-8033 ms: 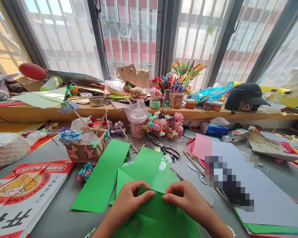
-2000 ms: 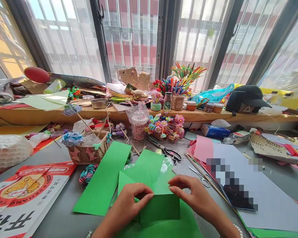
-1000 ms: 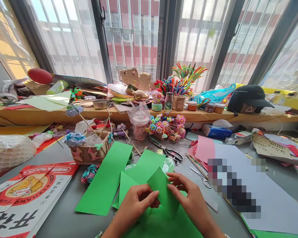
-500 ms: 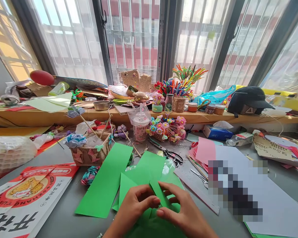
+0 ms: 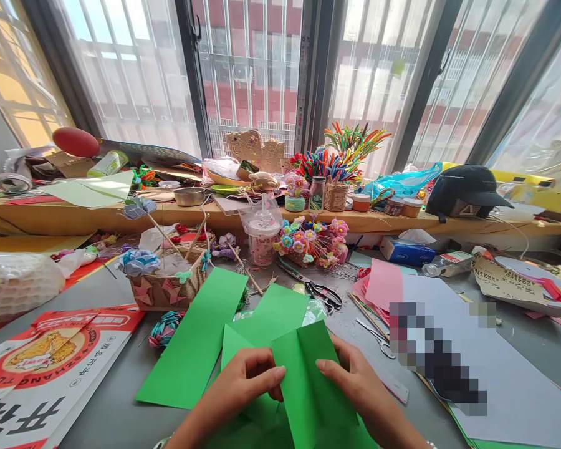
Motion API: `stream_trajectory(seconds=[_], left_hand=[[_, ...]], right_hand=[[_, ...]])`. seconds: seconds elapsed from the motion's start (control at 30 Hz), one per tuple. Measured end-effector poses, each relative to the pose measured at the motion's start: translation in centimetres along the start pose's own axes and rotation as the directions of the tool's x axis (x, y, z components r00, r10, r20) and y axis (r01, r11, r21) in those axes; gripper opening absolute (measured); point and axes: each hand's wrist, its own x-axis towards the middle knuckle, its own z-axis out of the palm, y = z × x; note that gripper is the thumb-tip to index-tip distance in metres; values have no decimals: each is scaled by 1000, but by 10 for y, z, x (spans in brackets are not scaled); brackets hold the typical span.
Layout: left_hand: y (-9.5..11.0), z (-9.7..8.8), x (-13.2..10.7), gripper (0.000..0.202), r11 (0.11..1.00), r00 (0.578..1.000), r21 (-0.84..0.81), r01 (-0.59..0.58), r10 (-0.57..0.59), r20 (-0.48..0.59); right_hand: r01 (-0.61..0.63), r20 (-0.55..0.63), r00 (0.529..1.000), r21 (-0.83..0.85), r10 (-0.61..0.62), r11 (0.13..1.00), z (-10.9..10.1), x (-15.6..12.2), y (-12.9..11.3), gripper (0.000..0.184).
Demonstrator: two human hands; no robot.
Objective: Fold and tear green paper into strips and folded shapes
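Observation:
Between my hands stands a piece of green paper (image 5: 308,380) with a crease running down its middle. My left hand (image 5: 250,377) pinches its left edge between thumb and fingers. At the right edge, my right hand (image 5: 355,374) grips the paper with the thumb on the near face and the fingers behind. More green sheets lie under and beyond my hands. A long green strip (image 5: 196,340) rests on the table to the left, beside another green strip (image 5: 280,305) in the middle.
A decorated box (image 5: 163,290) with paper flowers stands at the left. Scissors (image 5: 318,290) and small scissors (image 5: 378,337) lie beyond and to the right. A lidded cup (image 5: 263,237) stands near the sill. White sheets (image 5: 495,362) cover the right side; a printed bag (image 5: 51,368) lies left.
The paper between my hands has opened out from a narrow fold and been raised, showing a wider creased face. My hands have moved apart to its two edges.

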Motion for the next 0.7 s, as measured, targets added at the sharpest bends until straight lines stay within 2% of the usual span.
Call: stream_trajectory(seconds=[0.07, 0.17, 0.2, 0.3, 0.37, 0.47, 0.6, 0.7], left_hand=[[-3, -1, 2, 31, 1000, 999, 16, 8, -8, -38], [-5, 0, 7, 31, 998, 976, 54, 23, -11, -219], [-6, 1, 8, 30, 999, 969, 38, 29, -19, -248], [-6, 5, 9, 33, 997, 979, -57, 47, -57, -195], [-6, 8, 8, 30, 997, 987, -55, 58, -65, -145], [-6, 10, 6, 26, 994, 989, 90, 56, -42, -141], [-4, 11, 5, 35, 967, 971, 251, 50, 12, -238], [-1, 14, 6, 22, 925, 967, 379, 0, 97, -237]], right_hand=[[-36, -21, 999, 9, 37, 999, -1, 0, 3, 33], [-64, -31, 997, 25, 65, 998, 0, -1, 7, 33], [-69, -17, 997, 25, 69, 997, 1, -1, 8, 33], [-78, 28, 997, -18, 78, 997, 2, 0, 12, 33], [-89, -2, 996, -91, 89, 992, 1, 2, 14, 35], [-121, -101, 990, -227, 101, 966, -2, 4, 16, 36], [-113, -127, 989, -309, 77, 944, -4, 5, 17, 31], [-87, -149, 988, -362, 35, 928, 0, 5, 14, 24]])
